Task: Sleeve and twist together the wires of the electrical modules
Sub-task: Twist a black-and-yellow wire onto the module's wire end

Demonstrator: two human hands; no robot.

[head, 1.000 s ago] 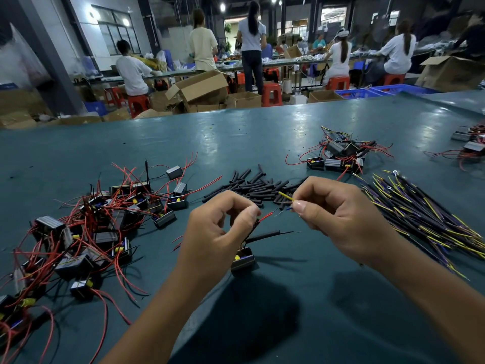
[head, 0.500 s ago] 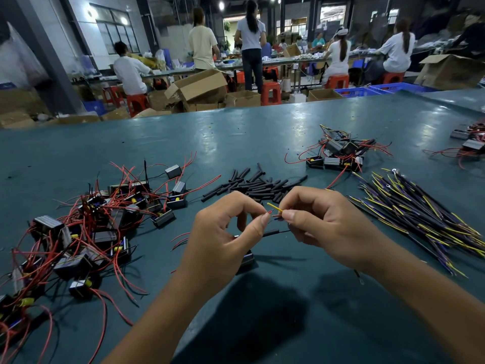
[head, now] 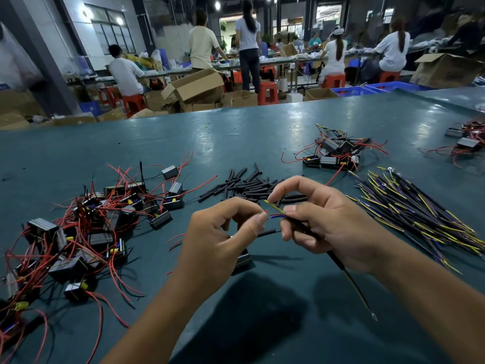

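Head view: the left hand (head: 223,232) pinches a red wire tip above the green table (head: 236,132), its palm hiding most of the small black module (head: 242,260) beneath. The right hand (head: 322,224) grips a black-sheathed cable (head: 349,277) with yellow and blue ends. Heat-shrink sleeves (head: 252,185) lie just beyond; the module pile (head: 86,227) runs off the left edge.
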